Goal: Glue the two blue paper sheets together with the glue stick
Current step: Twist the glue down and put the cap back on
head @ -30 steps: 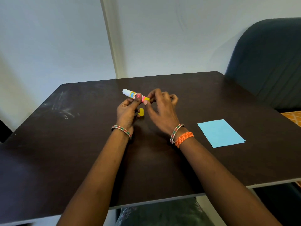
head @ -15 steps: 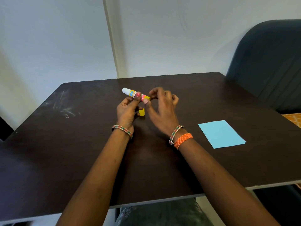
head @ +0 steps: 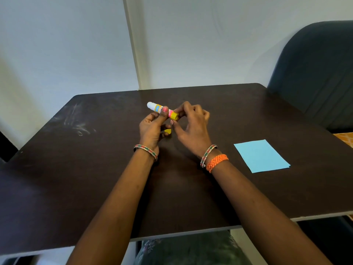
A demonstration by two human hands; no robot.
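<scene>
My left hand holds the glue stick in the air above the middle of the dark table, thumb on its barrel. The stick is white with a yellow and pink label, its white tip pointing up and left. My right hand pinches the yellow base of the stick with its fingertips. A small yellow cap shows at my left hand's lower fingers; whether it is held or lies on the table I cannot tell. The light blue paper lies flat to the right, apart from both hands.
A dark upholstered chair stands at the table's far right corner. White scuff marks streak the table's left part. A pale wall rises behind the table. The near table edge runs just above my lap.
The glue stick and both hands have stayed in nearly the same spot. My right fingers have shifted on the yellow base, whose end now shows more plainly.
</scene>
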